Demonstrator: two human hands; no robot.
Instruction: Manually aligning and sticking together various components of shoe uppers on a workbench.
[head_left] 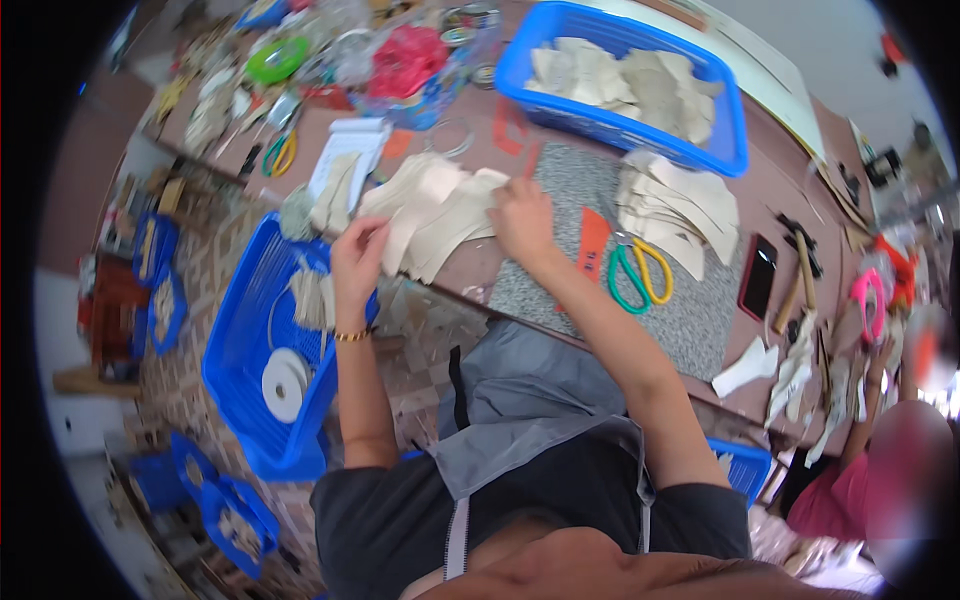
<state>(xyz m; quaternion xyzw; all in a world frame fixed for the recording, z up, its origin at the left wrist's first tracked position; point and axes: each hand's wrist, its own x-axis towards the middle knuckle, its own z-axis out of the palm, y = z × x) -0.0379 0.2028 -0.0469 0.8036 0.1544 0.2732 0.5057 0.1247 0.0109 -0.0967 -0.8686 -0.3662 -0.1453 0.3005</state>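
Cream, curved cut pieces (440, 215) of leather or fabric lie overlapping at the near table edge, between my two hands. My left hand (360, 255), with a gold bracelet at the wrist, pinches the left edge of a pale pinkish piece. At the right end of the pieces my right hand (522, 215) is closed, its fingers curled on a cream piece; the fingertips are partly hidden. Right of it, on a grey speckled mat (710, 300), are a fanned stack of cream pieces (680, 205), scissors (640, 275) with green and yellow handles, and an orange strip (592, 245).
Behind the mat stands a blue basket (620, 115) of cut pieces. A blue crate (245, 390) with a white spool (286, 385) is below left. A notepad (345, 150), plastic bags and more scissors (281, 152) lie back left. At right are a phone (760, 277), a hammer (797, 270) and another person (850, 490).
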